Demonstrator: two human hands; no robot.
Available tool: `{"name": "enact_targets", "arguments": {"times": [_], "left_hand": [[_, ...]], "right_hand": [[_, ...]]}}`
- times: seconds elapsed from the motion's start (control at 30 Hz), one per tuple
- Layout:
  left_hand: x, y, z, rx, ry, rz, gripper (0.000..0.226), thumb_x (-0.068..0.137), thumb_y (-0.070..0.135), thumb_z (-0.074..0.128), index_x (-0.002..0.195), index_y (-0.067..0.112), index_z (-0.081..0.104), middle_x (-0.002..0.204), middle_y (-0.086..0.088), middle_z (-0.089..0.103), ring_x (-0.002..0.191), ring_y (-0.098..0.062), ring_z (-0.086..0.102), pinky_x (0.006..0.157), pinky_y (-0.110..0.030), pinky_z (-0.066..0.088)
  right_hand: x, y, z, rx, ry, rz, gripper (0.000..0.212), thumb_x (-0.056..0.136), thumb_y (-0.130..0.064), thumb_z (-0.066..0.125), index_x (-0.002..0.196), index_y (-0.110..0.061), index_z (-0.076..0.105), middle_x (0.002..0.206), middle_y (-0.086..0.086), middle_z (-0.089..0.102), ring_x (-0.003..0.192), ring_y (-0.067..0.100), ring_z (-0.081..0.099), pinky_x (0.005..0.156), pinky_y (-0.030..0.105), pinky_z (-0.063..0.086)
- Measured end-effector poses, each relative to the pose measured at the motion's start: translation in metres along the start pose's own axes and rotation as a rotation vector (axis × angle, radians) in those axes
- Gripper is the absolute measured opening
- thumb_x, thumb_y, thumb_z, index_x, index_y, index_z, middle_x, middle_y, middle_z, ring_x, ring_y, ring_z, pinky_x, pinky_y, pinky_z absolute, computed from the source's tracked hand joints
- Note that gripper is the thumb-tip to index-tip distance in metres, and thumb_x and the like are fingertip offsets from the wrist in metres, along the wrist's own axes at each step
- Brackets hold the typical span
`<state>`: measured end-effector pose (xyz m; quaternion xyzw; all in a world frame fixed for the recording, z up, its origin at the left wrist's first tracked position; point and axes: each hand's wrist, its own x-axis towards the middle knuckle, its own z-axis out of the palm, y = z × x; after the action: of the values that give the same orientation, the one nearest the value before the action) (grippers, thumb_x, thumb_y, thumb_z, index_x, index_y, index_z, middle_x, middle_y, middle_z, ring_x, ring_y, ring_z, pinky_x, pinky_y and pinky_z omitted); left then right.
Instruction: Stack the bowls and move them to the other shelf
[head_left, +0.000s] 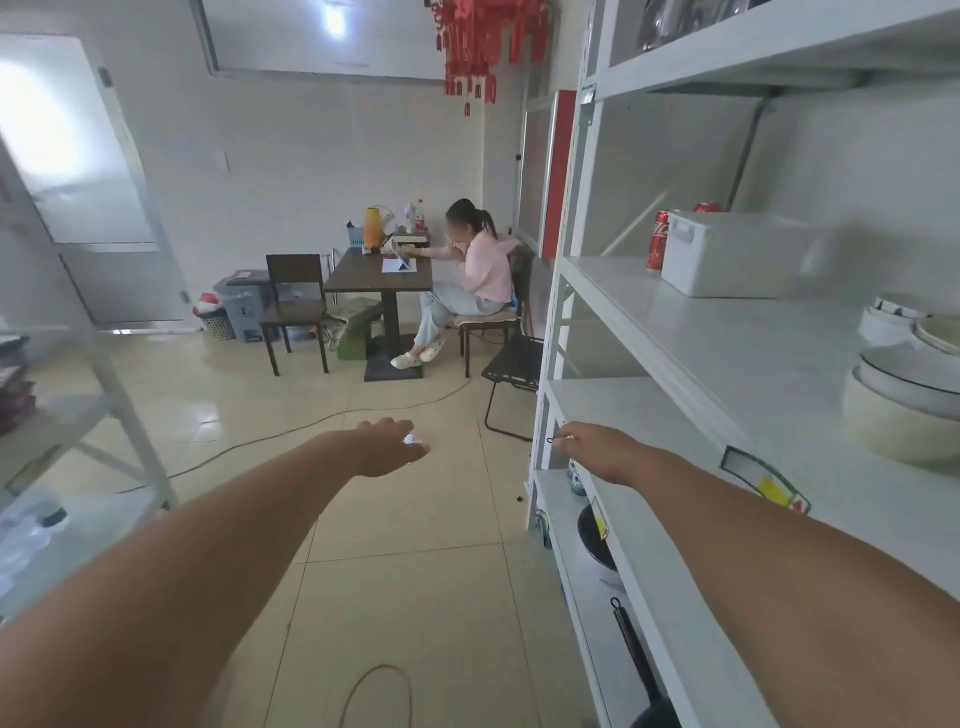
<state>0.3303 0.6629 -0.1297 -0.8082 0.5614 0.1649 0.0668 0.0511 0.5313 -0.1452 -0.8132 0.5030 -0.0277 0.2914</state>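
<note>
A tiled back room for storage and eating: white metal shelving (670, 332) right of the fingers, dining table (382, 270) beyond them.

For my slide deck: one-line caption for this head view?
Both hands, left and right, reach out empty beside the white shelf holding bowls.

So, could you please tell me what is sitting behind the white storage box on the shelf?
Behind the white storage box on the shelf, a red cola can's top shows; its body is covered. Another red can stands left of the box.
</note>
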Motion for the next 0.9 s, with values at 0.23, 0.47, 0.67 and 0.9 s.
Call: {"name": "enact_targets", "arguments": {"times": [0.23, 0.47, 0.67, 0.9], "left_hand": [[0.083, -0.005, -0.031, 0.011, -0.005, 0.029, 0.06, 0.1, 0.051, 0.031, 0.152, 0.021, 0.022, 0.158, -0.011, 0.022, 0.144, -0.035, 0.023, 0.116, -0.045, 0.02], [0.187, -0.028, -0.075, 0.004, -0.001, 0.097, 0.066, 0.098, 0.058, 0.029, 0.152, 0.022, 0.019, 0.159, -0.008, 0.021, 0.145, -0.033, 0.022, 0.117, -0.046, 0.02], [0.264, -0.041, -0.105, 0.008, 0.055, 0.155, 0.061, 0.099, 0.053, 0.031, 0.149, 0.017, 0.029, 0.154, -0.011, 0.03, 0.14, -0.032, 0.031, 0.112, -0.041, 0.027], [0.33, -0.04, -0.125, 0.032, 0.028, 0.179, 0.064, 0.099, 0.053, 0.031, 0.152, 0.018, 0.023, 0.159, -0.008, 0.023, 0.144, -0.03, 0.026, 0.114, -0.039, 0.023]], "right_hand": [[0.076, -0.006, -0.015, -0.01, 0.011, 0.015, 0.035, 0.103, -0.041, 0.041, 0.128, -0.023, 0.058, 0.134, 0.005, 0.057, 0.112, 0.023, 0.056, 0.087, 0.033, 0.04], [0.154, -0.027, -0.046, -0.009, 0.071, 0.097, 0.043, 0.104, -0.044, 0.041, 0.14, -0.023, 0.054, 0.147, 0.005, 0.051, 0.118, 0.022, 0.051, 0.1, 0.035, 0.04], [0.217, -0.053, -0.064, 0.018, 0.108, 0.117, 0.049, 0.105, -0.047, 0.039, 0.147, -0.025, 0.047, 0.155, 0.008, 0.044, 0.138, 0.028, 0.044, 0.109, 0.04, 0.037], [0.282, -0.048, -0.079, -0.009, 0.08, 0.155, 0.05, 0.104, -0.049, 0.04, 0.144, -0.022, 0.052, 0.15, 0.002, 0.05, 0.136, 0.026, 0.047, 0.112, 0.04, 0.037]]}}
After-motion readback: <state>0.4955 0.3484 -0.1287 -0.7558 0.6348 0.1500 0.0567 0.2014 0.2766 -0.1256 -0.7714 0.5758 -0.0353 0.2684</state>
